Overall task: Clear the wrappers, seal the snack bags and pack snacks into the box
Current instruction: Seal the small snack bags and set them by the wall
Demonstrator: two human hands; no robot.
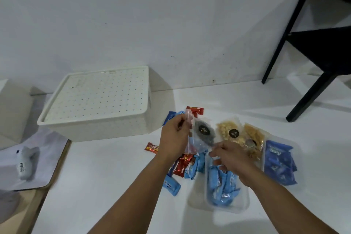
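My left hand [175,137] pinches a clear, reddish plastic wrapper [190,131] and holds it up above the snack pile. My right hand [230,157] hovers over a clear tray [245,204] of light-blue snack packs, its fingers loosely bent; whether they touch the wrapper's lower edge I cannot tell. A bag of dark snacks [205,133], a bag of round yellow snacks [228,131] and a third yellow bag [254,137] lie behind the hands. Red bars [183,164] and blue packs [171,186] are scattered on the white table. The white lidded box [98,100] stands closed at the left.
A second clear tray [296,150] with dark-blue packs sits at the right. A black side table [313,47] stands at the back right. Off the table's left edge, a grey object [26,163] lies on a white sheet. The wall is close behind.
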